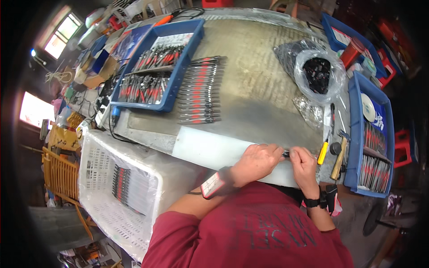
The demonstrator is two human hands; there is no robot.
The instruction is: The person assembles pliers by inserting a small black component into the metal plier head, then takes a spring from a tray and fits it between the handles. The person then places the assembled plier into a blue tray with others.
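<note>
Over the near edge of the workbench, my left hand (258,163) and my right hand (304,169) meet with fingertips pinched. Between them is a small dark piece (286,153), mostly covered by the fingers, so its kind cannot be made out. Below the hands lies a white sheet (210,148) along the bench edge. A row of slim black-and-red tools (199,96) is laid out side by side on the bench, beyond and left of my hands. To the right of my right hand rest a yellow-handled screwdriver (322,152) and a wooden-handled hammer (338,161).
A blue tray (201,27) of similar tools stands at the far left, another blue tray (353,134) at the right. A clear bag (337,87) of small black parts sits at the back right. Left of me is a white plastic basket (96,178) with more tools.
</note>
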